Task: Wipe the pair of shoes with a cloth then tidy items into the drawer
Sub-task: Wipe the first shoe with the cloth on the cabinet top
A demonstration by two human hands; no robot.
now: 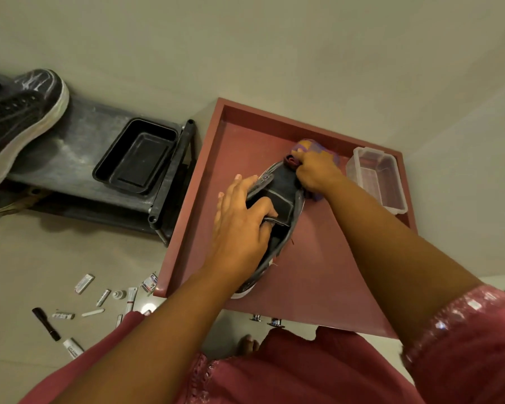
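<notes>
Gripping the dark shoe [277, 199] at its open collar, the left hand [239, 225] had its thumb curled inside the opening and its fingers [231, 189] laid along the outer side. That shoe lay on the red tabletop [318, 258], which had a raised rim, with its long axis running from the near-left edge up toward the far right; the toe pointed away from the person and the white-soled heel hung over the near edge. At the toe, the right hand [315, 170] was clenched round a purple and orange cloth [312, 148], pressing it against the shoe's front. Just right of that hand, one clear plastic box [376, 179] stood in the far-right corner of the tabletop, close to the cloth but not touching the shoe. One other dark shoe [18, 123] with a white sole sat on a grey rack [91, 147] to the left, well apart from the first, its toe pointing to the upper right. One black tray [136, 157] rested on the same rack, near its right end. On the floor [27, 272] below lay roughly ten small tubes and packets [83, 284], scattered, and one dark stick-like item [45, 323] among them.
</notes>
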